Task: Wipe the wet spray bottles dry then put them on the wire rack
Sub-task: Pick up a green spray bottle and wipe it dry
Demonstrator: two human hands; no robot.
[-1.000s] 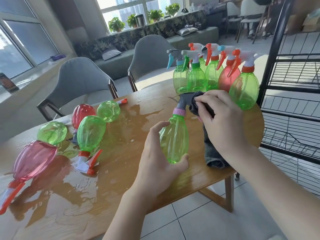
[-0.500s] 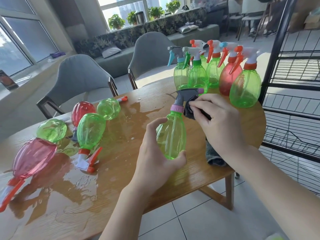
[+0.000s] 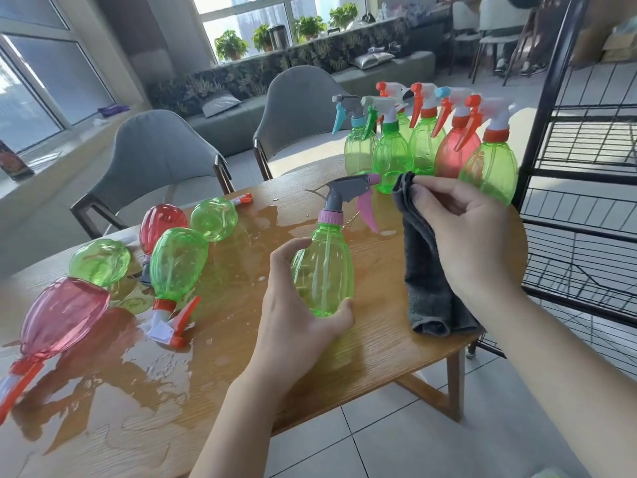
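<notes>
My left hand [image 3: 293, 305] grips a green spray bottle [image 3: 325, 267] with a grey head and pink trigger, upright above the wooden table [image 3: 241, 374]. My right hand [image 3: 465, 232] pinches a dark grey cloth [image 3: 425, 270] just right of the bottle's nozzle, apart from it; the cloth hangs down to the table. Several wet bottles lie on their sides at the left, among them a green one [image 3: 177, 267] and a pink one [image 3: 62, 315]. Several upright bottles [image 3: 427, 143] stand at the table's far right. The black wire rack [image 3: 582, 167] stands right of the table.
Water is pooled over the left and middle of the table [image 3: 113, 360]. Two grey chairs [image 3: 162, 153] stand behind it. The table's near edge runs under my forearms, with tiled floor below.
My right hand has pulled the cloth off the bottle's spray head to the right, so the grey head and pink trigger now show. The left hand still holds the bottle.
</notes>
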